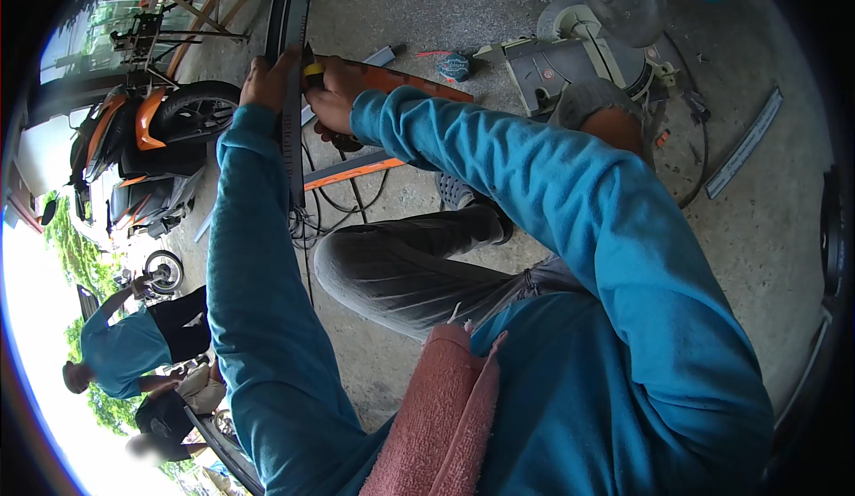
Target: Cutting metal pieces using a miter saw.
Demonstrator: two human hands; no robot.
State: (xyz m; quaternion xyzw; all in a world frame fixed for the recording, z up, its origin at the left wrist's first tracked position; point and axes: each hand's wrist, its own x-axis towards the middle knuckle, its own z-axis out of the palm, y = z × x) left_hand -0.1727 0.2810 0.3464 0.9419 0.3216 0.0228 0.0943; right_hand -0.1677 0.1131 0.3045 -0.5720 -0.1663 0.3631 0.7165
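Note:
A long dark bar (289, 131) with fine scale-like marks along its edge runs up and away from me, left of centre. My left hand (265, 84) is closed on the bar's left side, its thumb lying across the top. Right beside the bar, my right hand (331, 95) is closed round a yellow-and-black hand tool (313, 69) whose dark tip points away from me. Its exact kind is too small to tell. Beneath my right hand are an orange metal piece (401, 80) and an orange-and-grey bar (352, 169).
A miter saw (579, 64) stands on the concrete floor at the far right, near a teal reel-like thing (453, 67). A pale metal strip (746, 144) lies further right. Cables (334, 207) loop near my foot. A motorcycle (147, 140) and two people (134, 345) are at left.

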